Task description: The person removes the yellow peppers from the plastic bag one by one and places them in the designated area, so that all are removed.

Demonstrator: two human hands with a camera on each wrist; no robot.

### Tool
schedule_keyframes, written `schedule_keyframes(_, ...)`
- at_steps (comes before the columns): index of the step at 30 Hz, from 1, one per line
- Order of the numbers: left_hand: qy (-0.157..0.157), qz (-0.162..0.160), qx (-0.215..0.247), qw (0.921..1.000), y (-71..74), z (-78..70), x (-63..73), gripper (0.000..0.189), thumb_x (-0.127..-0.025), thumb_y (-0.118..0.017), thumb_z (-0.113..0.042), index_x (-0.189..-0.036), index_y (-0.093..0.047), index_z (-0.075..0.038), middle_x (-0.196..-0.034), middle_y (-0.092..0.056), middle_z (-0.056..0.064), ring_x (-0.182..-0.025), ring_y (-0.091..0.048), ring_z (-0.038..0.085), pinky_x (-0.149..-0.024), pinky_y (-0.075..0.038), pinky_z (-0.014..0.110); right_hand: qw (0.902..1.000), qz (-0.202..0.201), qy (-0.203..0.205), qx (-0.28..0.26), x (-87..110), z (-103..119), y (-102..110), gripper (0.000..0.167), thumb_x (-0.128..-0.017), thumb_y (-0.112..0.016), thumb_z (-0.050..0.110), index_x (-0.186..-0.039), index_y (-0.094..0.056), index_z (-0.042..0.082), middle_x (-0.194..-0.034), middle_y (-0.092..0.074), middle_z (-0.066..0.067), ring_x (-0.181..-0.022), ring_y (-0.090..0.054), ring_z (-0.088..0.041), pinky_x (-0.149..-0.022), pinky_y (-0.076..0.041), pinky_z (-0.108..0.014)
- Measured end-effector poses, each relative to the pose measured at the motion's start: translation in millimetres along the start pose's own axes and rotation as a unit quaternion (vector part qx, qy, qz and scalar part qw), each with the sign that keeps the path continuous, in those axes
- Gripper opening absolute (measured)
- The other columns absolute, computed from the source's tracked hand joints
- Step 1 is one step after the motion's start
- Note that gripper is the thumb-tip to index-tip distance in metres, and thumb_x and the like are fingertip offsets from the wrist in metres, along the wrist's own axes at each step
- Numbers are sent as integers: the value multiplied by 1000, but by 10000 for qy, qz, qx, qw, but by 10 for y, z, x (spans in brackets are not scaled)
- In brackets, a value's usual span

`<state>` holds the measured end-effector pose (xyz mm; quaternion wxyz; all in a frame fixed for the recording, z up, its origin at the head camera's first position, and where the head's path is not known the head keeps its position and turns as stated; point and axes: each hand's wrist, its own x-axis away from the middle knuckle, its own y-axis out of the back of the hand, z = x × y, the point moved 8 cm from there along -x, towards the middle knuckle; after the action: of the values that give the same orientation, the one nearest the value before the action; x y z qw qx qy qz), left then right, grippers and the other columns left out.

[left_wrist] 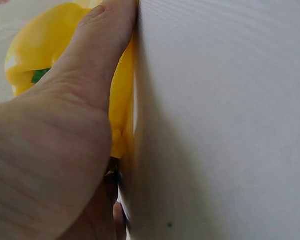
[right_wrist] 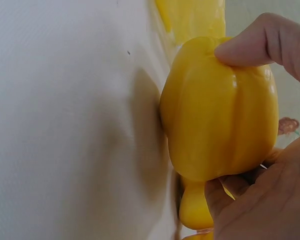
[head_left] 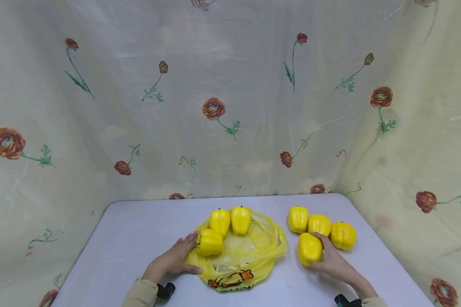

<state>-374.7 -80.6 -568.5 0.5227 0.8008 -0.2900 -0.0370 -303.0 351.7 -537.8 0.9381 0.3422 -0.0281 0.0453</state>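
Note:
My right hand (head_left: 333, 261) grips a yellow bell pepper (head_left: 309, 249), thumb on one side and fingers on the other. In the right wrist view the held pepper (right_wrist: 220, 110) is close to the white tabletop. My left hand (head_left: 177, 257) lies spread at the left edge of a yellow plastic bag (head_left: 249, 256), fingers fairly straight. On the bag, one yellow pepper (head_left: 210, 242) lies on its side by the left fingertips, its green stem toward them. Two more peppers, one (head_left: 220, 222) beside another (head_left: 240, 220), stand at the bag's far side.
Right of the bag stand three more yellow peppers: one at the back (head_left: 297, 219), a middle one (head_left: 319, 224) and a right one (head_left: 343, 236). The white table (head_left: 138, 226) ends at a flower-printed curtain (head_left: 253, 170) behind and at both sides.

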Motion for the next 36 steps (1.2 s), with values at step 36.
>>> schedule_keyframes(36,-83,8,51,10000,29,-32,34,116,-71,-70,-67,-155,-16,-8,-163,-12,10,-150,-12,30,-123,-9,53,9992,-216,-283,170,46,-41,67,108,-77,-78,44,-155,-9,15,-159,-11,-23,-142,-19,-48,-110,-22,-72)
